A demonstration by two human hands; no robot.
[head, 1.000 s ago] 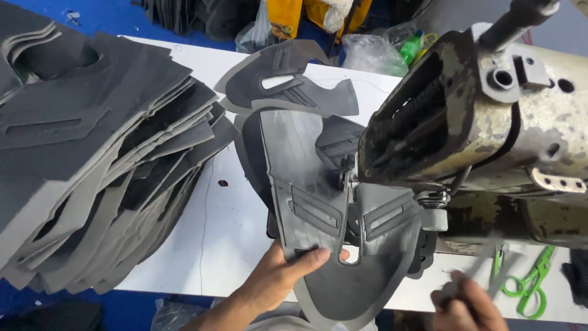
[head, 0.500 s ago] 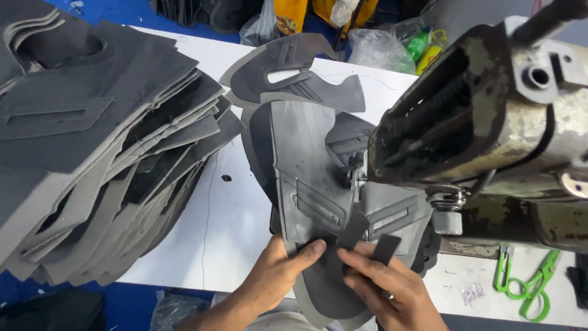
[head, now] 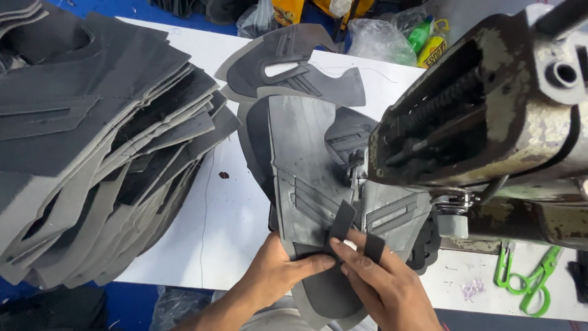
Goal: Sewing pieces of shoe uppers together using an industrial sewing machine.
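A grey cut shoe-upper panel (head: 306, 171) lies flat on the white table under the head of a worn sewing machine (head: 490, 116). My left hand (head: 278, 276) presses on the panel's near edge, thumb and fingers on the grey material. My right hand (head: 383, 288) sits beside it and pinches small dark strips (head: 343, 224) that stand up from the panel near the needle area. The fingertips of both hands nearly meet at the strips.
A tall stack of grey cut panels (head: 92, 141) fills the left side. More cut uppers (head: 294, 67) lie at the back of the white table (head: 233, 227). Green thread snips (head: 530, 282) rest at the right front. Plastic bags and bottles (head: 404, 37) sit behind.
My right hand has come from the table's right front edge onto the panel and taken hold of the dark strips. The left hand has stayed on the panel's near edge.
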